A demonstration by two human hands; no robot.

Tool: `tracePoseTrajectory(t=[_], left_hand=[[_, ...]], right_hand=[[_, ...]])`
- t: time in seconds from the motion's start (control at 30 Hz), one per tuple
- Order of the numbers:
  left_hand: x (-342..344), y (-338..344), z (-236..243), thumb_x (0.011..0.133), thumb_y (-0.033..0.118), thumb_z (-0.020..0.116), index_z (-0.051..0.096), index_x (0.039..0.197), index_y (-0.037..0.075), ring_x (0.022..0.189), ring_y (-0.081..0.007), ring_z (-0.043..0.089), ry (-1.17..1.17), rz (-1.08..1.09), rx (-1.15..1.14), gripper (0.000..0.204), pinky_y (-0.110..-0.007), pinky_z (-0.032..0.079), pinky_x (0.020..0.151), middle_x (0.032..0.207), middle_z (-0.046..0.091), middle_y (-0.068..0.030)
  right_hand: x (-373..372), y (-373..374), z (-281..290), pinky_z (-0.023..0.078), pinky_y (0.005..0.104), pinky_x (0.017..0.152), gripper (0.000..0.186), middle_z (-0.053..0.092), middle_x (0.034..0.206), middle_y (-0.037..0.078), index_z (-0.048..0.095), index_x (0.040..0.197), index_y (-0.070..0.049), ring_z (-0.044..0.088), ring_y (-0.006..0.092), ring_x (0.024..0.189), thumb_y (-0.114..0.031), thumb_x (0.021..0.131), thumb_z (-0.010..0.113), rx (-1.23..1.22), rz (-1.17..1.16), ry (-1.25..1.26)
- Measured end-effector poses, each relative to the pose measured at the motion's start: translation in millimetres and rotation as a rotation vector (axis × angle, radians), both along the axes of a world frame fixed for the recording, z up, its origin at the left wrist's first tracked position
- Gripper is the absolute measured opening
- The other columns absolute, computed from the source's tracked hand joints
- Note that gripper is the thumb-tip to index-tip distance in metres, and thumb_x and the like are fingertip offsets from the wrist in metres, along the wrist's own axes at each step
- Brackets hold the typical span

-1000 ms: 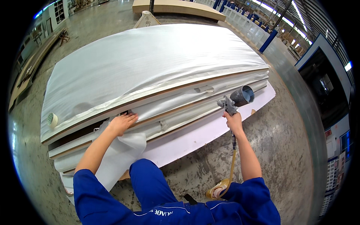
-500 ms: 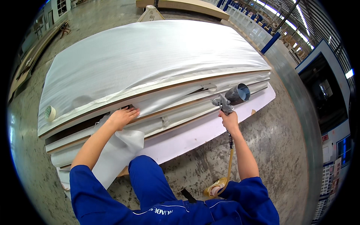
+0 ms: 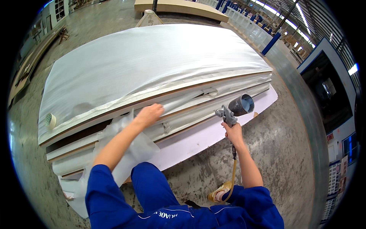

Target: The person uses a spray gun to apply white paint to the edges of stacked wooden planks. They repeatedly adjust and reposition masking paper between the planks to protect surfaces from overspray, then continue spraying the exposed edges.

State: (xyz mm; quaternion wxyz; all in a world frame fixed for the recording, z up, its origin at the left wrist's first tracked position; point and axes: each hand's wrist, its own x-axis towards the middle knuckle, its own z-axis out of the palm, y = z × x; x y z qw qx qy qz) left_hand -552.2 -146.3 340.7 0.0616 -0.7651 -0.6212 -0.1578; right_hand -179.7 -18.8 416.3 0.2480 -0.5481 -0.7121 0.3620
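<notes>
My right hand (image 3: 233,133) is wrapped round the handle of a grey spray gun (image 3: 228,115), held up to the right of the stack. On the gun sits a dark round cup (image 3: 238,105), with bluish-grey inside it. A yellowish hose (image 3: 233,173) hangs from the handle. At the stack's near side, my left hand (image 3: 150,114) has its fingers curled in on a white foam sheet (image 3: 183,101) between two panels; the fingertips are partly hidden. Below that forearm a loose flap of thin white foam (image 3: 139,149) drapes down.
White-covered panels (image 3: 152,57) lie stacked, over a wider pale board (image 3: 198,141) at the bottom. A tape roll (image 3: 50,121) rests at the left corner. My knee is close to the stack. Behind stand a pallet jack (image 3: 150,19) and a pile of boards (image 3: 183,7).
My left hand has moved right along the stack's edge, its fingers going from flat to curled. The loose foam flap has shifted right. The spray gun has dropped slightly.
</notes>
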Motion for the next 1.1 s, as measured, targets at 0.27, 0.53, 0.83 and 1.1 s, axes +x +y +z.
tracePoseTrajectory(t=[0.27,0.53,0.83,1.1], left_hand=[[93.1,119.7,-26.5,0.088,0.022,0.059,0.058,0.124,0.013,0.131,-0.0356,0.036,-0.228,0.141,-0.056,0.037,-0.046,0.035,0.106,0.147,0.033,-0.0159],[105.7,156.6,-44.1,0.094,0.033,0.051,0.047,0.135,0.008,0.134,-0.0333,0.032,-0.329,0.251,-0.148,0.048,-0.050,0.026,0.110,0.148,0.036,-0.0080],[81.0,156.1,-44.7,0.098,0.030,0.043,0.045,0.136,0.008,0.140,-0.0264,0.026,-0.270,-0.054,-0.230,0.044,-0.049,0.020,0.114,0.147,0.037,-0.0096],[105.2,159.4,-35.1,0.096,0.024,0.049,0.048,0.130,0.000,0.127,-0.0356,0.043,-0.432,0.009,-0.007,0.042,-0.044,0.033,0.107,0.134,0.049,-0.0205]], right_hand=[[33.9,-21.7,-4.4,0.041,0.0303,0.042,0.033,0.056,0.052,0.006,0.058,0.069,0.006,0.055,0.0136,0.043,-0.021,0.084,0.070,-0.036,-0.058,0.036],[81.2,-40.1,-10.4,0.038,0.0290,0.040,0.028,0.051,0.052,0.002,0.057,0.069,0.003,0.050,0.0109,0.041,-0.017,0.084,0.070,-0.094,-0.111,0.143],[145.6,-57.6,-17.6,0.043,0.0307,0.042,0.031,0.058,0.058,0.007,0.059,0.075,0.007,0.054,0.0132,0.044,-0.020,0.086,0.069,-0.184,-0.166,0.079],[154.1,-57.1,-37.8,0.045,0.0317,0.046,0.034,0.057,0.060,0.009,0.057,0.077,0.008,0.059,0.0156,0.049,-0.023,0.090,0.064,-0.264,-0.175,0.052]])
